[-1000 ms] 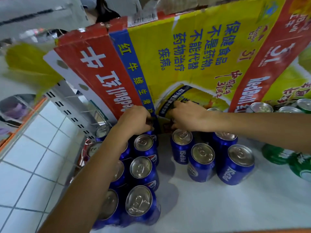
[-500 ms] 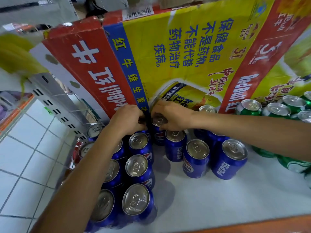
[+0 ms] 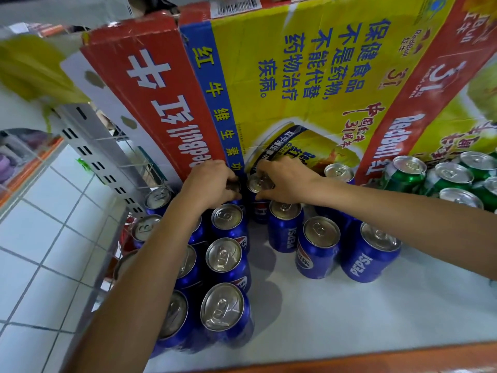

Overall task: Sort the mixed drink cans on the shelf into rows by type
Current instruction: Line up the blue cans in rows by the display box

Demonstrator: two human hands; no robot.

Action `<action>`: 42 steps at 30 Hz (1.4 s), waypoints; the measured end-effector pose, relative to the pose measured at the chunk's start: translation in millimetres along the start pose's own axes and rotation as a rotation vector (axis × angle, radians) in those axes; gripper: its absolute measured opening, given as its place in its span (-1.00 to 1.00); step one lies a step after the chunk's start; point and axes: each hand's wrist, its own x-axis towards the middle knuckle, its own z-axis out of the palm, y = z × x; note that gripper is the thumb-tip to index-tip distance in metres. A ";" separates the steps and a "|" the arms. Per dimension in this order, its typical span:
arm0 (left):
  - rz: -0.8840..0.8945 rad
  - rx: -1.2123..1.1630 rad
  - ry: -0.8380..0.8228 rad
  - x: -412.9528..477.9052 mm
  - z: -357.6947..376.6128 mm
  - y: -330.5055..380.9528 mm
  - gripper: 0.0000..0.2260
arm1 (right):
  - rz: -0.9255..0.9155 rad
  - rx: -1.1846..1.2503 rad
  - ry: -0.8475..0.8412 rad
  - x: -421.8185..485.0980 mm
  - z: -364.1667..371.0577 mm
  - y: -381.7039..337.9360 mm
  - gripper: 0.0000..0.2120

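Observation:
Blue Pepsi cans stand in rows at the left of the white shelf [image 3: 349,319]; one row runs toward me, with a front can [image 3: 224,308] nearest. My left hand [image 3: 212,184] grips the top of a blue can [image 3: 233,186] at the back of that row, mostly hidden under my fingers. My right hand [image 3: 282,181] holds the rim of another blue Pepsi can [image 3: 259,200] right beside it. Several more blue cans [image 3: 320,246] stand loosely to the right. Green cans [image 3: 408,173] are grouped at the far right.
A large red, blue and yellow Red Bull carton [image 3: 309,90] stands right behind the cans as a back wall. A slotted metal upright [image 3: 96,157] and wire side rail bound the shelf on the left, with tiled floor [image 3: 40,251] below. An orange front edge [image 3: 376,359] borders the shelf.
My right hand has slid left with its blue can, from beside the loose group to right next to my left hand. The left hand has stayed on its back can.

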 end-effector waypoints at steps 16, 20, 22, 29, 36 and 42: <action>0.002 -0.067 0.026 -4.2 -0.2 1.7 -0.56 | 0.055 0.199 0.005 -2.9 6.4 6.2 -0.69; 0.001 -0.076 0.035 -4.5 1.3 1.7 -0.57 | 0.077 0.167 -0.026 -2.3 4.1 2.0 -0.69; 0.000 -0.081 0.041 -3.9 2.6 1.3 -0.58 | 0.090 0.157 -0.045 -3.0 2.3 -0.4 -0.68; 0.005 -0.065 0.097 -4.2 8.2 0.4 -0.62 | 0.072 0.090 -0.106 -11.5 -4.7 -3.4 -0.63; 0.024 -0.033 0.080 -10.5 7.5 4.6 -0.70 | 0.057 -0.106 -0.020 -29.1 -4.5 -1.4 -0.43; 0.028 -0.104 0.148 -35.6 3.2 9.2 -0.71 | -0.072 0.046 -0.182 -39.1 -9.6 3.1 -0.55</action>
